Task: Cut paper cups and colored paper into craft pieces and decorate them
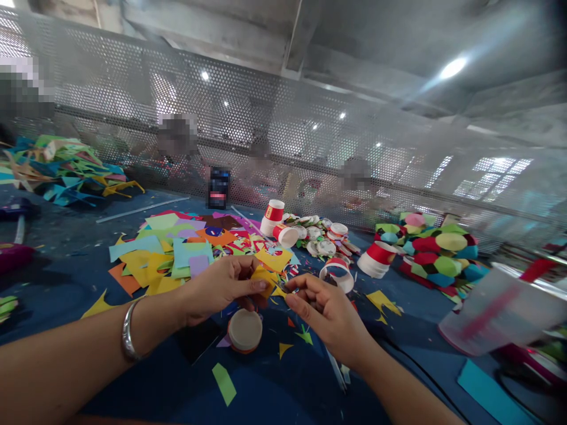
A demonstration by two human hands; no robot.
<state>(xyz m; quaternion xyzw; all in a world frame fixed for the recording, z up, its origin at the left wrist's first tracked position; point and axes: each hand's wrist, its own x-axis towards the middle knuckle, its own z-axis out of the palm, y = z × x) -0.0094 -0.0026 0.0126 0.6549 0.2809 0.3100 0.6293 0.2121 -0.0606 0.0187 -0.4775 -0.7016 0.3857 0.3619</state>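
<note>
A: What is the left grip (pixel 224 287) doing?

B: It is pinching a yellow paper piece (pixel 264 278) between thumb and bent fingers, so the paper is sitting in the gap between the two hands.

A: And the right grip (pixel 325 310)?

B: It is closing narrowly on a slim tool (pixel 282 286); the fingers are hiding most of it, so I can't tell exactly what it is.

A: How are the arms lying?

B: Both forearms are reaching in from the lower corners, fingertips facing each other. A silver bangle (pixel 128 332) is circling the left wrist.

A: Which containers are sitting nearby?

B: Just below the left grip, a round tub (pixel 245 330) is showing a pale flat top; I can't tell what it is holding. Just beyond the right grip, an open paper ring (pixel 347 282) is resting on the blue tabletop (pixel 305 392).

A: And farther out?

B: Right of that ring, a red-and-white cup (pixel 378 258) is lying tipped over. Beyond both grips, stacked cups (pixel 271 218) are standing beside another toppled cup (pixel 287 236). Well right of the right grip, a translucent pail (pixel 491 310) is standing, its contents blurring.
</note>
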